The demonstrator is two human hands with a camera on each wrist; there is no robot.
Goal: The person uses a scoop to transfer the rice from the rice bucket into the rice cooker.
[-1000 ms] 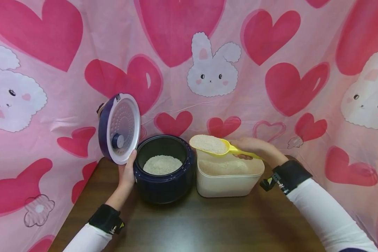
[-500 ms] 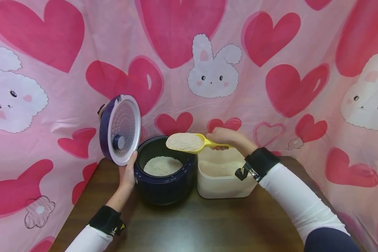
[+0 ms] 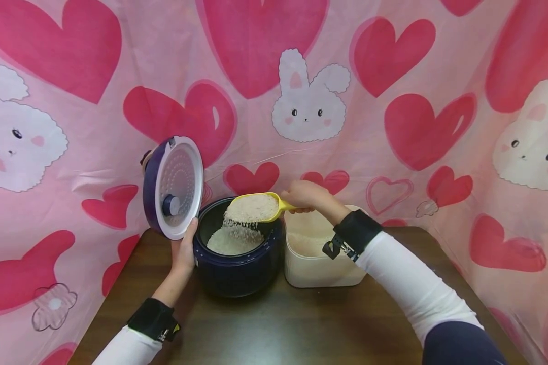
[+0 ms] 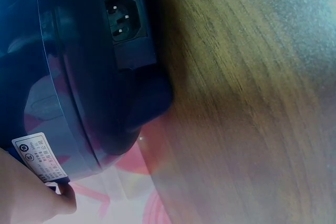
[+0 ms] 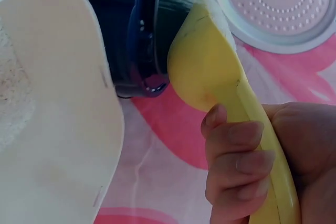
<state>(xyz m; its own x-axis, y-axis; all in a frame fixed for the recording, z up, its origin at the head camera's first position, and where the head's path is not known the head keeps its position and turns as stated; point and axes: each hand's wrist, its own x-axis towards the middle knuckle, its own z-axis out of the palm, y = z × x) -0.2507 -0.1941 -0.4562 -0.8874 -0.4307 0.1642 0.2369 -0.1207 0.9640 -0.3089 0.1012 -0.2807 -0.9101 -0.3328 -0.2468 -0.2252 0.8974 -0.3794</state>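
Rice cooker (image 3: 237, 258): dark blue, upright on the wooden table (image 3: 278, 324), pot open and partly filled with rice (image 3: 230, 242); positioned between the two hands, left of centre. Hinged lid (image 3: 173, 186): raised near vertical at the cooker's left side, white perforated inner face turned toward the pot. Rice container (image 3: 319, 263): cream plastic, open-topped, touching or just beside the cooker's right wall; contact not resolvable. Yellow scoop (image 3: 255, 208): above the pot's right rim, long axis roughly left to right, bowl end toward the lid, handle end toward the container; bowl tipped down to the left, grains falling into the pot. Right hand (image 3: 306, 196): nearer to the scoop, fingers (image 5: 236, 156) curled round the handle, located over the gap between cooker and container. Left hand (image 3: 184, 249): against the cooker's left wall below the lid, thumb up at the lid's lower edge; fingers hidden behind the body, so grip not confirmable.
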